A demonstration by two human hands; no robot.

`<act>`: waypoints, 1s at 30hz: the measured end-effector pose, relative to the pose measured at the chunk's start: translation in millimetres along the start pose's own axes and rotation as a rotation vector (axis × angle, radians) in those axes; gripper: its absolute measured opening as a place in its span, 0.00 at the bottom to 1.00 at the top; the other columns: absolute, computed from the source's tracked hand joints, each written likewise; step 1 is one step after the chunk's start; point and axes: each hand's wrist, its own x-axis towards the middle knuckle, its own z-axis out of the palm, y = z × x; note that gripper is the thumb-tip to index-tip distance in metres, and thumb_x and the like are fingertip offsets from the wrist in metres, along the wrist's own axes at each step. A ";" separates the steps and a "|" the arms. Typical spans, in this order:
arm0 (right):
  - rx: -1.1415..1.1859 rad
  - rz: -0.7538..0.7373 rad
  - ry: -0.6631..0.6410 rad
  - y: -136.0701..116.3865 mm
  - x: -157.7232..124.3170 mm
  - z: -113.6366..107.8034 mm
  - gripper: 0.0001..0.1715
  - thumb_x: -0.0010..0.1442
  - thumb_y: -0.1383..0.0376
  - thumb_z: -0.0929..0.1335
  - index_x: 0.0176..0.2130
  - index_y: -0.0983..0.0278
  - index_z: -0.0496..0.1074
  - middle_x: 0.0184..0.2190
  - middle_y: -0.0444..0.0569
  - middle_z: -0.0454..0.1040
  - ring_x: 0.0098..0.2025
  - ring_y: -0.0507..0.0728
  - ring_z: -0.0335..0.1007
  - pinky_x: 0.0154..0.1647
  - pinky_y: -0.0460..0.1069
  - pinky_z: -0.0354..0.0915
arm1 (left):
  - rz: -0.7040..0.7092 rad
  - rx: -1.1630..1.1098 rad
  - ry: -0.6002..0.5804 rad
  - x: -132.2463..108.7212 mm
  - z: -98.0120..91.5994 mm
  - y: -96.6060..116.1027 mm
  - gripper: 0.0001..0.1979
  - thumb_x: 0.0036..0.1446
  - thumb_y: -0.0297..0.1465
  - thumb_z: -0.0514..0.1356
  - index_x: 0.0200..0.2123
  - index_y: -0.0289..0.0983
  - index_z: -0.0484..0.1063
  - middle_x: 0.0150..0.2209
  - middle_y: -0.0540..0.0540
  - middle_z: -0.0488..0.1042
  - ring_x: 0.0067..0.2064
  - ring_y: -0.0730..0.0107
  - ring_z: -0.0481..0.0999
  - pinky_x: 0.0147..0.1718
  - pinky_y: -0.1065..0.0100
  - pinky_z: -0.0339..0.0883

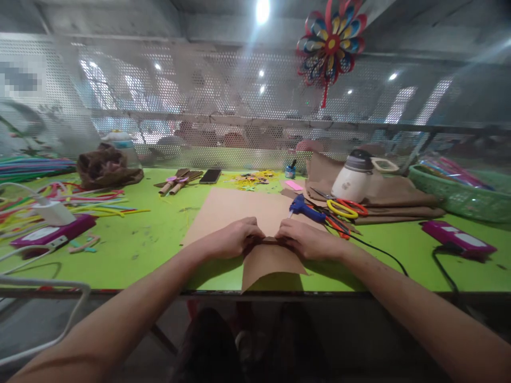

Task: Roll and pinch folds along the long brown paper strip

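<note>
A smaller piece of brown paper (269,266) hangs slightly over the front edge of the green table. Its far edge is folded or rolled into a narrow strip, and my left hand (237,238) pinches this at the left. At the strip's other end, my right hand (309,238) has its fingers closed on it too. Both hands rest over a larger brown sheet (225,207) lying flat. Just beyond my right hand lies a blue glue gun (309,209). Scissors with yellow handles (342,209) sit beside it. My fingertips partly hide the strip.
Purple power strips (459,239) lie at both sides, with cables. A white jug (351,178) stands before folded brown material (399,194), near a green basket (463,194). Further back are a phone (210,176) and yellow scraps (255,180). Colourful pipe cleaners (80,199) spread leftward.
</note>
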 end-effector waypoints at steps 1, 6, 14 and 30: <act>0.005 -0.003 -0.008 0.4 -1.0 -0.7 0.14 0.55 0.76 0.62 0.41 0.66 0.69 0.36 0.51 0.66 0.38 0.54 0.62 0.38 0.48 0.60 | -0.003 0.003 -0.004 -0.9 -0.3 0.8 0.14 0.57 0.25 0.51 0.44 0.38 0.73 0.36 0.45 0.67 0.38 0.69 0.67 0.38 0.70 0.60; 0.011 -0.019 -0.002 2.4 -4.8 -2.9 0.16 0.54 0.75 0.64 0.43 0.66 0.70 0.36 0.51 0.67 0.38 0.55 0.62 0.39 0.48 0.60 | -0.029 0.008 -0.032 -4.1 -3.3 6.8 0.15 0.57 0.26 0.52 0.45 0.40 0.72 0.37 0.46 0.67 0.39 0.69 0.66 0.37 0.71 0.59; -0.040 -0.010 -0.027 -5.9 -5.3 -11.4 0.16 0.52 0.75 0.64 0.42 0.65 0.72 0.37 0.51 0.69 0.40 0.55 0.63 0.42 0.50 0.60 | -0.001 0.048 -0.064 -5.7 -3.7 6.4 0.20 0.53 0.22 0.54 0.48 0.41 0.70 0.38 0.46 0.66 0.40 0.68 0.66 0.38 0.70 0.60; -0.179 0.013 0.054 -13.4 -3.3 -1.0 0.07 0.58 0.70 0.64 0.37 0.66 0.72 0.33 0.50 0.69 0.36 0.55 0.62 0.35 0.48 0.58 | 0.011 0.204 0.007 -15.1 -2.1 26.4 0.14 0.58 0.24 0.50 0.44 0.37 0.71 0.38 0.42 0.66 0.39 0.65 0.66 0.37 0.68 0.59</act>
